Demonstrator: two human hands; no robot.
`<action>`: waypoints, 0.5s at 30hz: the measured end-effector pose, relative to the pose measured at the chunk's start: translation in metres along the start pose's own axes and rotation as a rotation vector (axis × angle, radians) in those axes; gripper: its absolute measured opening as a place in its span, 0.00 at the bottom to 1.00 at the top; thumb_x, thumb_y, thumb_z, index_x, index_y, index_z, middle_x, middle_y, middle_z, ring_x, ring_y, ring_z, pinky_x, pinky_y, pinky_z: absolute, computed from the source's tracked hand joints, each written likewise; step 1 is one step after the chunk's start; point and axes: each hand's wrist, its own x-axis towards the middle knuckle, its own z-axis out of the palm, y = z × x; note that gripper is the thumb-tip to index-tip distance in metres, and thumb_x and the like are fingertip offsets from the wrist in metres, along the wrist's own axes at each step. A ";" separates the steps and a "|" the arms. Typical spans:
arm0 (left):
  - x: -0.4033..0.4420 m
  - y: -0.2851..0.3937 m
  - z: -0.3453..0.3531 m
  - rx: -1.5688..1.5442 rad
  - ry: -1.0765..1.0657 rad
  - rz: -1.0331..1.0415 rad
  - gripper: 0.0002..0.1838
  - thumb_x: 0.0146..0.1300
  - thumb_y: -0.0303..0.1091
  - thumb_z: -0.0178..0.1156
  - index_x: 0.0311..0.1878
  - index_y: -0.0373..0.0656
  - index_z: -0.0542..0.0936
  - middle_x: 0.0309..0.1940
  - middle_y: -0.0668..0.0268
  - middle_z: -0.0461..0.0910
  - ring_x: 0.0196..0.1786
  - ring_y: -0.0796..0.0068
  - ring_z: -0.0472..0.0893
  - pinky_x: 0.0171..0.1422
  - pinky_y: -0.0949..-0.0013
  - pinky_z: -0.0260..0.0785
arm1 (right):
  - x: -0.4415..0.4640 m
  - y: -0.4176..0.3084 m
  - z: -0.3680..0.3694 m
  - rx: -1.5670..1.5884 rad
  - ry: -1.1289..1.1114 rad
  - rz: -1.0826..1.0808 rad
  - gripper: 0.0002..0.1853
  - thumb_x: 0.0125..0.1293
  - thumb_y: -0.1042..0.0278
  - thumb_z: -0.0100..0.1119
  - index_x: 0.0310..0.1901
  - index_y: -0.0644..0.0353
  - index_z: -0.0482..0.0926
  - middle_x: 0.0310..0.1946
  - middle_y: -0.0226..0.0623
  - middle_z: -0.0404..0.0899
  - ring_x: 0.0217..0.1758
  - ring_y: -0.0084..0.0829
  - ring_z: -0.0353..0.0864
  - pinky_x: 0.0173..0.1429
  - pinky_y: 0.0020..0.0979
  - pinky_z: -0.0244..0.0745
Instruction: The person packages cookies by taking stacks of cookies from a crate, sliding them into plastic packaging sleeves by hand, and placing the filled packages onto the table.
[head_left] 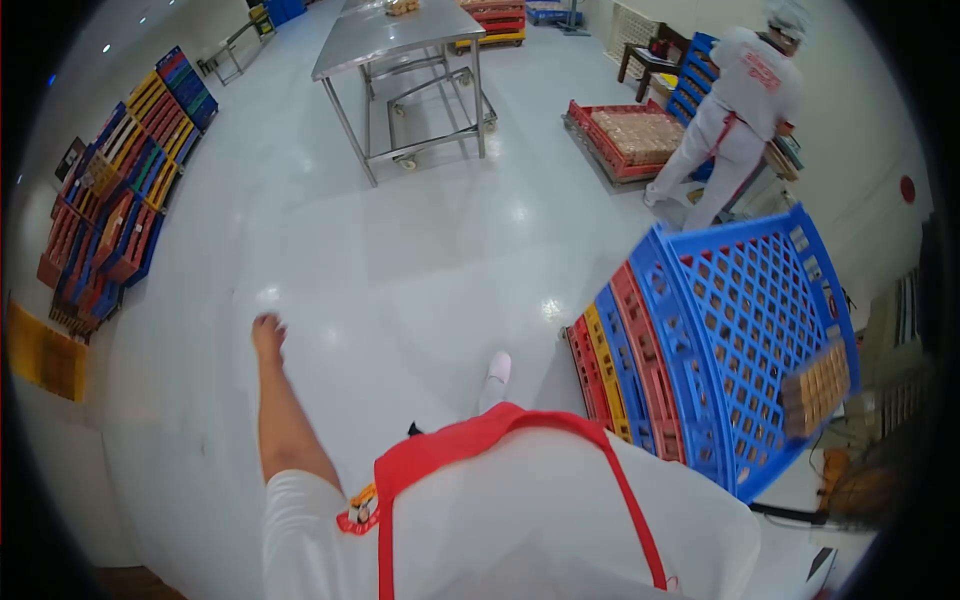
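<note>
Nearest: wearer's white shirt (560, 510) and red apron (440, 455), with one white shoe (498, 368) just beyond. Left hand (268, 335) hangs over bare floor (400, 270), well apart from any crate; its fingers look loosely bent, partly open, with nothing seen in them. Right hand lies out of view; state of its fingers and any hold cannot be told. To the wearer's right, close to the body, a blue crate (690, 350) tops a stack. It appears tilted through the wide lens; its base is an open lattice, brown showing through the gaps. Inside, at the near right end, sits a brown pack (818, 390): block-shaped, made up of small pieces in rows, slightly blurred. Beneath the crate, further crates (628, 370) show red, blue and yellow edges. Farther off, right: a red crate (640, 135) low down, filled with pale tan packs; beside it a co-worker (740, 100) in white, cap on, back to the camera. Ahead, a steel table (410, 35) on wheels, tan items at its far end. Along the left wall, tall stacks of coloured crates (120, 200).
</note>
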 end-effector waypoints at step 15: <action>-0.011 0.510 0.479 -0.747 -1.808 0.762 0.15 0.59 0.19 0.59 0.50 0.33 0.82 0.49 0.55 0.81 0.58 0.60 0.76 0.64 0.60 0.66 | 0.144 -0.499 -0.574 0.684 0.389 -0.781 0.21 0.72 0.56 0.55 0.55 0.65 0.78 0.36 0.40 0.80 0.39 0.30 0.79 0.46 0.34 0.75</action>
